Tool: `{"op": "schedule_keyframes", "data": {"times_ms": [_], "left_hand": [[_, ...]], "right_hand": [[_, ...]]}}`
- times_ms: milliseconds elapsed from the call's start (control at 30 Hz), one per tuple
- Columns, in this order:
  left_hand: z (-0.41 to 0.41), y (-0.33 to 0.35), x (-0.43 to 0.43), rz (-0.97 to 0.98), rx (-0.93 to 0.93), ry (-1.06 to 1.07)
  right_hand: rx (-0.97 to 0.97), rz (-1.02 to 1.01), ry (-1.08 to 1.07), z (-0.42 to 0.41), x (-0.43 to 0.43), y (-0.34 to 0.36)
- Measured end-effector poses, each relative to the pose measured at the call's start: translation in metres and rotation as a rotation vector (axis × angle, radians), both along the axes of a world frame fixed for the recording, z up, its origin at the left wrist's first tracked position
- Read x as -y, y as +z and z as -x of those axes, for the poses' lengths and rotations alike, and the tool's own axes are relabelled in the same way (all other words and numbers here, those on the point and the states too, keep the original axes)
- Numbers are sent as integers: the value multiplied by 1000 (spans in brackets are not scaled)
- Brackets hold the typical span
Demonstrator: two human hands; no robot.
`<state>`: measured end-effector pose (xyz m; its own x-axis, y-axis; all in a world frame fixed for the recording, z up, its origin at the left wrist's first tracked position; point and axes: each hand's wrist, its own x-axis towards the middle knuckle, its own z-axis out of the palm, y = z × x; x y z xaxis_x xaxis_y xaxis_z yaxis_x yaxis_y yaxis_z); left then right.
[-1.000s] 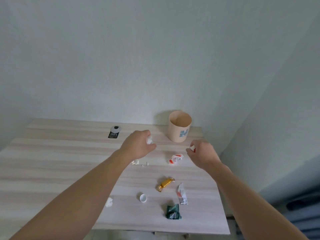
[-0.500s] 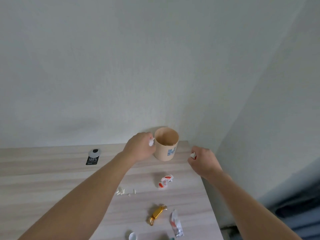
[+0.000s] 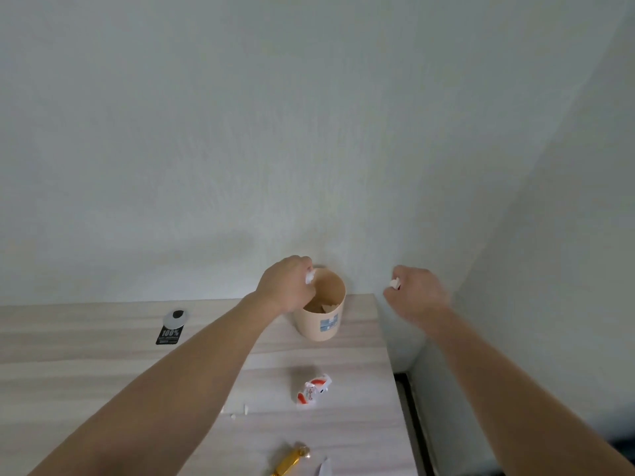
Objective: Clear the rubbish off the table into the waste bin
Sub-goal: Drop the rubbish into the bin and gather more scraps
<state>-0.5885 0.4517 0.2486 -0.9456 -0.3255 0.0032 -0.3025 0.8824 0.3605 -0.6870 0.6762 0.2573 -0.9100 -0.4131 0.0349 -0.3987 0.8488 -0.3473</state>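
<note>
Drop step. My left hand point(image 3: 287, 286) pinches a white wad point(image 3: 310, 277) over the bin point(image 3: 314, 328) mouth, mid-frame; right hand point(image 3: 417, 293) pinches a scrap point(image 3: 394, 283). Next, likely: release.

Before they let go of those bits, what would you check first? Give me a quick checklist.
1. Left hand grips the white scrap: ok.
2. That scrap over the waste bin opening: cannot tell, it sits right at the left rim.
3. Right hand grips the small red-and-white scrap: ok.
4. Right hand's scrap over the bin: not ok, it is off to the bin's right.
5. Bin upright, mouth unblocked: ok.
6. Table cleared: not ok, red-and-white wrapper and gold sweet lie on it.
</note>
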Motion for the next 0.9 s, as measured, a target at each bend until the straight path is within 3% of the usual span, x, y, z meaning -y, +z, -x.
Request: {"op": "schedule_keyframes", "data": {"times_ms": [367,900], "left_hand": [[72,-28,-5,-23,26,43],[102,-73,15,-95,174,-32]], "right_hand": [[85,97,60,80,-3,-36],[101,154,89,111,6,-76]]}}
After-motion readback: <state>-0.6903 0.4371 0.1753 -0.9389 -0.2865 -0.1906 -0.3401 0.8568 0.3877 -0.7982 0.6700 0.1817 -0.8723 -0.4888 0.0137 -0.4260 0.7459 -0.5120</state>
